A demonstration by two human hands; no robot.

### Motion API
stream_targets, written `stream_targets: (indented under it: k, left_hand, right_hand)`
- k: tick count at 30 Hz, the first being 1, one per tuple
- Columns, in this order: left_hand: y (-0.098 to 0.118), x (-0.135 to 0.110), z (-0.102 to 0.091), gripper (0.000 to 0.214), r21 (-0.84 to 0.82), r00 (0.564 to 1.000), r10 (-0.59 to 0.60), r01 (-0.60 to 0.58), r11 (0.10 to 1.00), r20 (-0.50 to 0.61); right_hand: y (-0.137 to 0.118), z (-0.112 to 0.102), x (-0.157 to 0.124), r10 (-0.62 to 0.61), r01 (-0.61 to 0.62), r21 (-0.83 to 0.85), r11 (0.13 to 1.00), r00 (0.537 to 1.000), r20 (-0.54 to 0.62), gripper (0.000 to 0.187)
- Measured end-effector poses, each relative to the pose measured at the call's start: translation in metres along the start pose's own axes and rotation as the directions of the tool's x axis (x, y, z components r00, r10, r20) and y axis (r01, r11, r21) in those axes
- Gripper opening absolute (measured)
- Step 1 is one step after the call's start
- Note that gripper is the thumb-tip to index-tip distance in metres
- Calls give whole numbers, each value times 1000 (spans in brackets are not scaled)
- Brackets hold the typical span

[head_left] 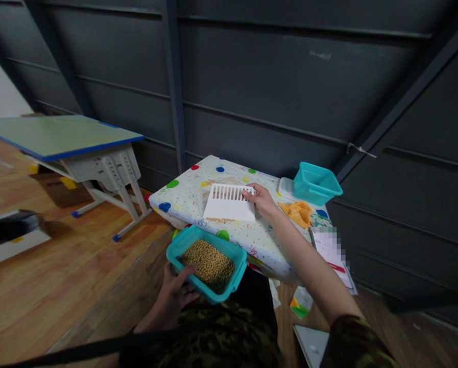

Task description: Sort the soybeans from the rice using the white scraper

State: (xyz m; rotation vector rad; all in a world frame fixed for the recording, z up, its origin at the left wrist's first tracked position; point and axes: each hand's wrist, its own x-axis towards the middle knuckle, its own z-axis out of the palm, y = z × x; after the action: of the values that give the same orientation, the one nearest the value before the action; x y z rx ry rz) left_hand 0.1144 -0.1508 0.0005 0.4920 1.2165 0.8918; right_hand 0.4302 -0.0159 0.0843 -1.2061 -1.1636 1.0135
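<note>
My left hand (178,286) grips the near left side of a teal plastic tub (236,255), thumb over the rim. Dried beans, tan and round like soybeans (208,263), fill part of the tub, which is held just off the table's front edge. My right hand (261,199) pinches the upper right corner of a white flat scraper (231,208) with a row of slots. Its lower edge rests on the tablecloth, and a line of loose tan beans or grains (220,220) lies along it. More brownish bits show behind the scraper, too small to tell apart.
A balloon-print tablecloth (183,197) covers the table. At its right stand a second teal tub (316,186), a white lid (286,187), an orange cloth (297,213) and a clipboard (334,255). A green-topped desk (71,135) is to the left; a dark wall (270,76) rises behind.
</note>
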Motion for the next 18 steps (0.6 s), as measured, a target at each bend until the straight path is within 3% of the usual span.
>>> stream_targets:
  k: [7,13,18]
  left_hand:
    - [-10,3,15,83,52,994,7,-2,999,-106]
    - [-5,-2,21,77,32,999,2,-1,999,-42]
    - [-5,1,20,76,53,997,-4,9,999,-81]
  right_hand:
    - [0,-3,-23,-162,153,-153,976,986,-45,43]
    - [-3,6,-65,-308,275,-281,919,948,-83,34]
    - [-5,16,-105,-338,276,-359,892,933,-124,29]
